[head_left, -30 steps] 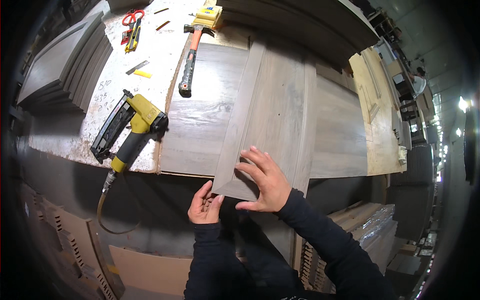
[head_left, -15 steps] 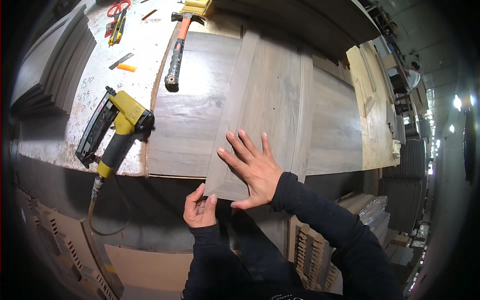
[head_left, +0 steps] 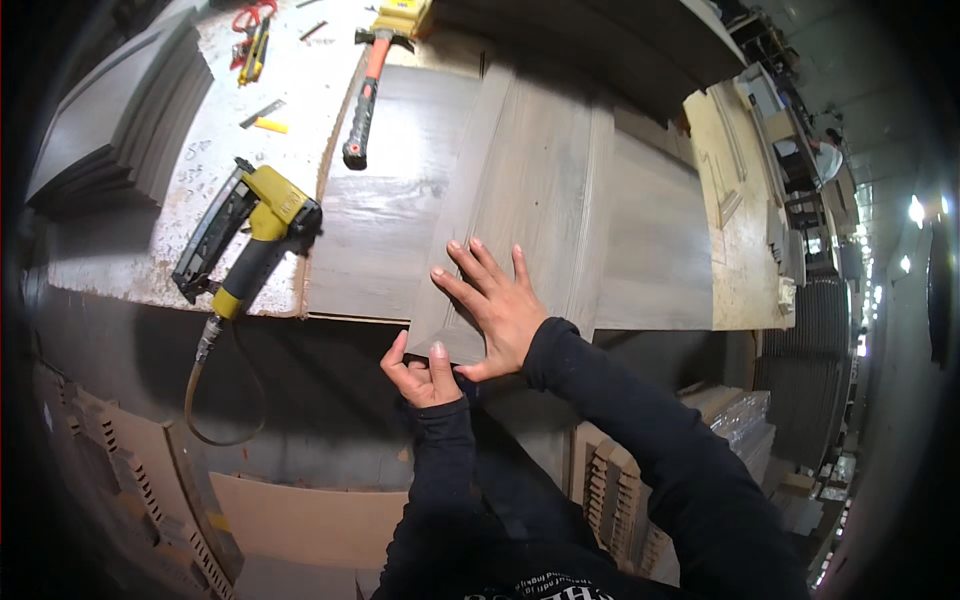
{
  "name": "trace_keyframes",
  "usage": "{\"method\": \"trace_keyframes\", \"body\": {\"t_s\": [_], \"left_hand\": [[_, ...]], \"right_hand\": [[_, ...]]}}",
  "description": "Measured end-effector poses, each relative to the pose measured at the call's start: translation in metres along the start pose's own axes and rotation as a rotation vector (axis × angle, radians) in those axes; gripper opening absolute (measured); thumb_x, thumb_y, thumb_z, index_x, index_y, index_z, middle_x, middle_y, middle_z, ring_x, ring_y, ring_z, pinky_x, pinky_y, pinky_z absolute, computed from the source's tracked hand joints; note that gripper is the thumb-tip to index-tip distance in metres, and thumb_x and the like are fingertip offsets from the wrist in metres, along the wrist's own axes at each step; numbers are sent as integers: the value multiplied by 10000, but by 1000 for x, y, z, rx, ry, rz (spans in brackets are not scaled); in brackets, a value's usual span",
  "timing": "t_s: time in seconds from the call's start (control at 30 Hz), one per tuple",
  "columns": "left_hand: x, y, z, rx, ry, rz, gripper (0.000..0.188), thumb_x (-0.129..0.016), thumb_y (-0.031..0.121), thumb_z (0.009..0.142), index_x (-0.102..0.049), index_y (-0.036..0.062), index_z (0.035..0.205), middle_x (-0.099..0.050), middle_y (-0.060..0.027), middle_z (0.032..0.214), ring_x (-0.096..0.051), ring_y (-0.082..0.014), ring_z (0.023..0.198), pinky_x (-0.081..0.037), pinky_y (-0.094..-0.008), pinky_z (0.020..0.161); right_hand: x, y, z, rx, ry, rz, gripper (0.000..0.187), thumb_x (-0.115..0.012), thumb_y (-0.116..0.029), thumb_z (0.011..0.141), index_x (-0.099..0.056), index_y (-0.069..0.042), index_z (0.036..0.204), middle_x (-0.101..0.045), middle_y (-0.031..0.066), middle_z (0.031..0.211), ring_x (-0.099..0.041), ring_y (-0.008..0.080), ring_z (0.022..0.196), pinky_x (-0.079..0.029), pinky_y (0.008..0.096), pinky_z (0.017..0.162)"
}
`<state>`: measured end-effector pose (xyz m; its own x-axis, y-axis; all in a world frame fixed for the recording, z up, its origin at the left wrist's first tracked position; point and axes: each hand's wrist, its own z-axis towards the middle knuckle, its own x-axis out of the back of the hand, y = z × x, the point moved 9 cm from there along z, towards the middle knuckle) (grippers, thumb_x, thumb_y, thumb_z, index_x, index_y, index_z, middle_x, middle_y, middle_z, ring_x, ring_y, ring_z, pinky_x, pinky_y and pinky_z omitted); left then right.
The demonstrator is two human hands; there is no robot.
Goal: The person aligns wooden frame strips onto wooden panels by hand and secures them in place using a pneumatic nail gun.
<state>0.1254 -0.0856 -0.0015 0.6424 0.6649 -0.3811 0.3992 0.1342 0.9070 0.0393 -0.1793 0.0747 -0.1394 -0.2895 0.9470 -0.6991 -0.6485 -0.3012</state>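
Observation:
A grey wood-grain framed door panel lies lengthwise away from me, its near end jutting past the table edge. My right hand rests on it, fingers spread flat and thumb at the near edge. At the panel's near left corner, my left hand has its fingers curled and its thumb against the end edge; part of its grip is hidden. Under the framed panel is a wider flat grey board. To the left, a yellow and black nail gun lies on the table.
A claw hammer lies on the board's far left. Beyond the nail gun are red-handled scissors and an orange-and-grey blade tool. Grey panels are stacked at far left. An air hose hangs off the table's front edge.
The view has shifted a little, so table and tools sit slightly higher and the left-side tools further right. Both hands stay at the panel's near end; the left thumb has risen against the edge.

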Motion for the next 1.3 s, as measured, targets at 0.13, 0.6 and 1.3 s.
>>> {"method": "trace_keyframes", "body": {"t_s": [0.13,0.6,1.3], "left_hand": [[-8,3,1,-91,-4,33,375,-518,48,832,-342,28,1162,-493,-171,1056,-525,-202,918,-436,-315,804],[0,-2,-10,-79,49,-20,471,-581,46,825,-326,30,1220,-550,-136,933,-541,-127,706,-452,-239,617],[4,0,1,-169,15,9,363,-584,98,806,-371,27,1091,-520,-179,991,-552,-208,853,-466,-303,743]], "right_hand": [[5,-1,-2,4,16,-40,1055,-710,-471,474,-238,-190,1375,-151,129,1443,-140,362,1321,-108,669,966],[1,-5,-44,-55,256,194,536,-736,-357,643,-539,-96,1069,-461,101,1246,-383,300,1225,-256,573,971],[5,0,-40,-72,307,288,413,-717,-309,619,-596,-108,958,-509,71,1164,-403,291,1210,-250,587,965]]}}
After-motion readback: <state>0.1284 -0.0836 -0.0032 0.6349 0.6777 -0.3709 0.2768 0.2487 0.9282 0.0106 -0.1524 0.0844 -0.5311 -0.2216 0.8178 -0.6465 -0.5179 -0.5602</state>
